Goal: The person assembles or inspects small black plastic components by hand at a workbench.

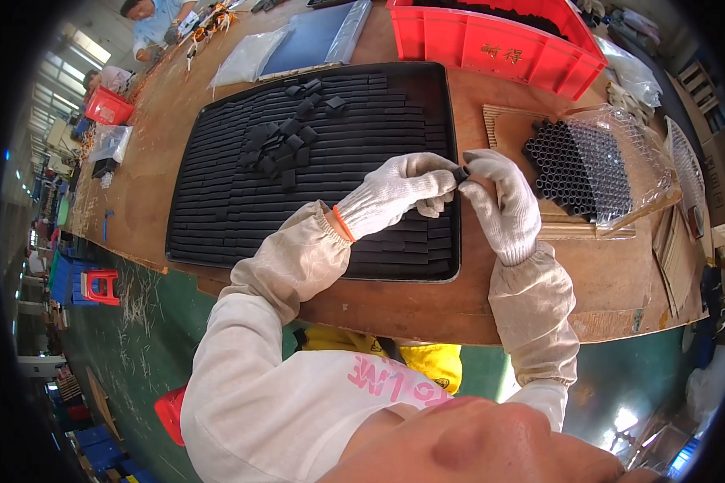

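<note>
Both my hands wear white knit gloves and meet over the right edge of a black tray (457, 241). Between the fingertips is a small black tube-like piece (461, 173). My left hand (403, 189) pinches it from the left, and my right hand (503, 201) closes its thumb and fingers on it from the right. Rows of flat black pieces (298, 217) fill most of the tray. On top of the rows lies a loose heap of small black squares (278, 149). To the right, a block of black tubes (576, 169) stands on cardboard, partly under clear plastic.
A red crate (491, 48) with black pieces in it stands at the far side. Beside it lie a blue sheet (310, 36) and clear plastic bags (250, 56). Another person (153, 24) works at the far left, near a small red bin (109, 106). A red stool (99, 286) stands on the floor.
</note>
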Available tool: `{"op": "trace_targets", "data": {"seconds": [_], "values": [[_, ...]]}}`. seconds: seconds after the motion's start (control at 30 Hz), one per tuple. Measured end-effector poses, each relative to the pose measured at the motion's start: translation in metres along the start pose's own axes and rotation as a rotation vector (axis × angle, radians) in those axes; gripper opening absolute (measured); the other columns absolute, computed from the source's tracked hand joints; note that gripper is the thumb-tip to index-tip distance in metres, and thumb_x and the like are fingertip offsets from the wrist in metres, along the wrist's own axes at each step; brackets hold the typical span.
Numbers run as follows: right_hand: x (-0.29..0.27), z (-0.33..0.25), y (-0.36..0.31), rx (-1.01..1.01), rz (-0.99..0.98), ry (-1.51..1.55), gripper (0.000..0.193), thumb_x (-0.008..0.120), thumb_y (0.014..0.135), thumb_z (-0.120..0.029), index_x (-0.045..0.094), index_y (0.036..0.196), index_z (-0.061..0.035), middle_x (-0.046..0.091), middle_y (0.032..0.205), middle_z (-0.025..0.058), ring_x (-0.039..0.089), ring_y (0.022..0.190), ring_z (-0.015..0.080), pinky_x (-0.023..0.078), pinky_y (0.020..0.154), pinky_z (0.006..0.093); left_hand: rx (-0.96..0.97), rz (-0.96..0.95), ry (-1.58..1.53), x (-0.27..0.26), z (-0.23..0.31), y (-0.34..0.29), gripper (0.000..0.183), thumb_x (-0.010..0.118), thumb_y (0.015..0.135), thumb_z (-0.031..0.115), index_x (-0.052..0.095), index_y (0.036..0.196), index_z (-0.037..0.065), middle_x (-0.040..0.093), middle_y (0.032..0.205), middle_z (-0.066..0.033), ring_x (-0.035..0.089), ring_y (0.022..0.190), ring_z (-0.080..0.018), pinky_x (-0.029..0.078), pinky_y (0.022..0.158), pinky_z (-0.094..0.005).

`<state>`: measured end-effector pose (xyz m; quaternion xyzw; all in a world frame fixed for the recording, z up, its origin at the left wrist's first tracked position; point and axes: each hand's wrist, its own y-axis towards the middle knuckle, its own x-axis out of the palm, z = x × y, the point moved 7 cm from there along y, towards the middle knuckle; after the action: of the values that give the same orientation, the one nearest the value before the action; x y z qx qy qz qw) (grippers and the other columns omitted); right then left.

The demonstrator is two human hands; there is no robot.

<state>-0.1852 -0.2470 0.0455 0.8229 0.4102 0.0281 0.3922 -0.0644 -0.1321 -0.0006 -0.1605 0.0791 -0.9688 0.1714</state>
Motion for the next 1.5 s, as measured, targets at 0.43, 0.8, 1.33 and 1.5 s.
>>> {"op": "trace_targets", "data": {"seconds": [0.43, 0.8, 1.33, 1.5], "values": [[0.003, 0.005, -0.003, -0.099, -0.021, -0.327, 0.036, 0.077, 0.088, -0.029, 0.066, 0.115, -0.0084, 0.071, 0.111, 0.0107, 0.067, 0.102, 0.0334, 0.053, 0.089, 0.0421, 0.357, 0.341, 1.048, -0.046, 0.079, 0.028, 0.027, 0.068, 0.095, 0.022, 0.072, 0.121, 0.012, 0.074, 0.106, -0.0069, 0.07, 0.087, -0.0138, 0.057, 0.08, -0.0301], [0.002, 0.009, -0.005, -0.104, -0.066, -0.374, 0.042, 0.076, 0.09, -0.03, 0.064, 0.122, -0.005, 0.072, 0.105, 0.0118, 0.069, 0.096, 0.032, 0.054, 0.086, 0.0417, 0.184, 0.614, 1.749, -0.152, 0.105, 0.107, 0.024, 0.065, 0.093, 0.026, 0.076, 0.114, 0.033, 0.059, 0.133, -0.0073, 0.054, 0.123, -0.0361, 0.044, 0.109, -0.0447], [0.005, 0.016, -0.008, -0.109, -0.073, -0.339, 0.038, 0.077, 0.089, -0.02, 0.063, 0.12, -0.0048, 0.071, 0.102, 0.0133, 0.067, 0.095, 0.0349, 0.054, 0.084, 0.0429, -0.227, 0.896, 1.793, -0.234, 0.118, -0.036, 0.027, 0.067, 0.092, 0.022, 0.075, 0.115, 0.034, 0.05, 0.15, -0.0051, 0.043, 0.143, -0.0313, 0.038, 0.117, -0.0445], [0.007, 0.018, -0.009, -0.093, -0.078, -0.34, 0.037, 0.077, 0.088, -0.018, 0.064, 0.12, -0.0055, 0.071, 0.103, 0.0131, 0.067, 0.096, 0.0351, 0.053, 0.085, 0.0431, -0.073, 0.731, 1.879, -0.199, 0.113, -0.029, 0.018, 0.071, 0.089, 0.032, 0.078, 0.105, 0.031, 0.052, 0.148, -0.0018, 0.046, 0.137, -0.0325, 0.042, 0.113, -0.0448]]}}
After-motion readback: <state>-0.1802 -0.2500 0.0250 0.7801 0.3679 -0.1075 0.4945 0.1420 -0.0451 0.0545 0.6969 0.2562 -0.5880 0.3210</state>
